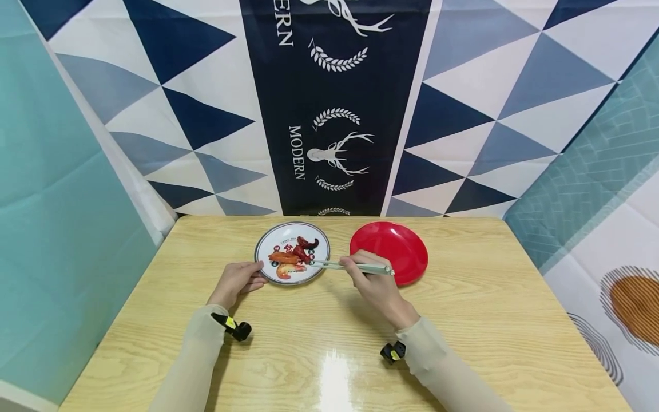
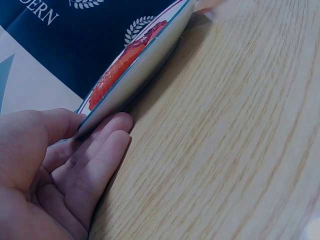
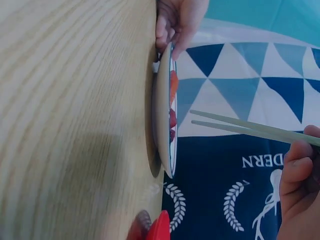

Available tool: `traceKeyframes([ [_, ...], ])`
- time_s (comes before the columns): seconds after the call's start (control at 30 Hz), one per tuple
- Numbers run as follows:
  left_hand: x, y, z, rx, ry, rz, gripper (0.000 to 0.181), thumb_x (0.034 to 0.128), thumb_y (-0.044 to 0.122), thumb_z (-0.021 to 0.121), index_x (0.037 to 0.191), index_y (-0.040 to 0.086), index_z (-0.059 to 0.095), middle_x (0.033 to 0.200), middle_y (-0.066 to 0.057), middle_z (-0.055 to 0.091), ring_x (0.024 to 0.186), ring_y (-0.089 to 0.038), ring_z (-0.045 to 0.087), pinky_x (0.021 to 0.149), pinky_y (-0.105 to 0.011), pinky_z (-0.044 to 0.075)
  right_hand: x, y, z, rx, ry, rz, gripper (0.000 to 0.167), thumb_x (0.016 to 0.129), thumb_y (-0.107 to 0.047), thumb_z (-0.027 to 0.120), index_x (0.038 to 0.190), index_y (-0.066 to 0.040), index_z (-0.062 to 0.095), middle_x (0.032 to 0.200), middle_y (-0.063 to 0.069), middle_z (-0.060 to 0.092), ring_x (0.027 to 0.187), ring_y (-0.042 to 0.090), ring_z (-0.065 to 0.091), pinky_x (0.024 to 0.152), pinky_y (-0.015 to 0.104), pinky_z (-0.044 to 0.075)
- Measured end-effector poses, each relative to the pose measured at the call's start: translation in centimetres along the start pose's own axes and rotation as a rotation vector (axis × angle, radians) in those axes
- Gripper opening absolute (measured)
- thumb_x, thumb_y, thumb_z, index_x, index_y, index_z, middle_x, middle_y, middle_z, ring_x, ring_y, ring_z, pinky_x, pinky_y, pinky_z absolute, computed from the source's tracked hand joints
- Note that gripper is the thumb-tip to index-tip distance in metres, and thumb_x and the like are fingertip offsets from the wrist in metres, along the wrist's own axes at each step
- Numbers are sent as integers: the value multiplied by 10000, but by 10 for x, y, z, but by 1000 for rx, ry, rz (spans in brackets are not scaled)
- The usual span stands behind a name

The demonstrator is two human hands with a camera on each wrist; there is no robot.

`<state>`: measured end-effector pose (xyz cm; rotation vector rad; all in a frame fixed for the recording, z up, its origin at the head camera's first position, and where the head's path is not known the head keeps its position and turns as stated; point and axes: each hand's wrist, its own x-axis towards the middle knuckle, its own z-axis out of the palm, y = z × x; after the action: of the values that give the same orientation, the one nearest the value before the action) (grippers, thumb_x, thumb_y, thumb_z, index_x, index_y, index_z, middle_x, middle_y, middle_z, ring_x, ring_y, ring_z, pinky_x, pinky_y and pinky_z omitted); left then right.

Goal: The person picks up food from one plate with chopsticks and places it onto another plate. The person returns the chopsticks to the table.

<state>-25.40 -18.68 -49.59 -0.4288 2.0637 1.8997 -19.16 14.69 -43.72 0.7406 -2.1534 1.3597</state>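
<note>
The left hand [image 1: 238, 282] grips the near-left rim of a white plate [image 1: 265, 252], thumb on the rim and fingers beneath, as the left wrist view shows. Several food pieces lie on the plate: an orange-brown one [image 1: 283, 258], a shrimp-like one [image 1: 285, 270] and dark red ones [image 1: 308, 243]. Pale green chopsticks [image 1: 368, 267] are held by the right hand [image 1: 378, 292], their tips over the plate's right part. In the right wrist view the chopstick tips are slightly apart, above the food, with nothing between them.
A red plate [image 1: 407, 252] sits on the wooden table [image 1: 288, 343] to the right of the white plate, partly behind the right hand. Patterned cloth [image 1: 206, 114] hangs behind the table's far edge.
</note>
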Motion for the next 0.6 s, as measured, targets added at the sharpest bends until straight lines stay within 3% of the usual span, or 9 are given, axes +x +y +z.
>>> traceKeyframes([
  [0.27,0,0,-1,3,4,-8,456,1037,272,642,1334,-73,619,770,-20,732,689,-67,727,704,-213,661,-10,-2,-13,3,39,-7,115,914,61,708,905,-32,775,633,-20,580,556,50,522,471,149,432],
  [0.37,0,0,-1,0,0,-8,448,1037,267,642,1327,-74,623,766,-18,730,686,-66,727,702,-211,661,-13,-3,-19,10,59,11,106,916,66,710,927,-14,779,641,-12,622,549,83,555,545,119,475],
  [0.5,0,0,-1,1,2,-5,435,1037,268,641,1312,-69,634,768,-18,727,683,-64,726,697,-207,660,-18,-9,-27,51,87,72,104,922,95,689,939,40,776,636,24,654,632,158,646,829,85,577],
  [0.6,1,1,0,-2,3,-4,434,1034,269,646,1304,-71,638,775,-22,725,683,-65,727,700,-207,660,-18,-21,-34,59,107,99,118,927,114,666,904,57,766,611,54,637,685,154,660,867,78,565],
])
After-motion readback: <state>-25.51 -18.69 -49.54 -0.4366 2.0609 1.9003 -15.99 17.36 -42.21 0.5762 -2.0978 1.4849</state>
